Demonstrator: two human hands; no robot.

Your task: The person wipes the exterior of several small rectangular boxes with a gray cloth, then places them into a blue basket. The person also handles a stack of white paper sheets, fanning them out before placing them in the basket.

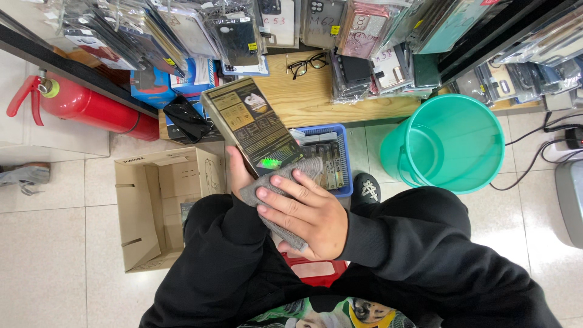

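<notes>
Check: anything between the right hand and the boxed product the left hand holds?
Yes. A grey cloth lies under the right hand, between its fingers and the lower end of the boxed product. The left hand holds the box directly from below.

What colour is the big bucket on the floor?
The bucket is teal green, seen best in the head view.

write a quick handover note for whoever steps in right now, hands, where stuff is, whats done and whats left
Left hand: grips the flat dark product box from below, tilted up.
Right hand: presses a grey cloth against the box's near end.
Nearby: blue basket of similar boxes just past the hands, open cardboard carton on the floor to the left, green bucket to the right.
Done: cloth is on the box.
Left: cannot tell how much is wiped; basket boxes look untouched.
</notes>
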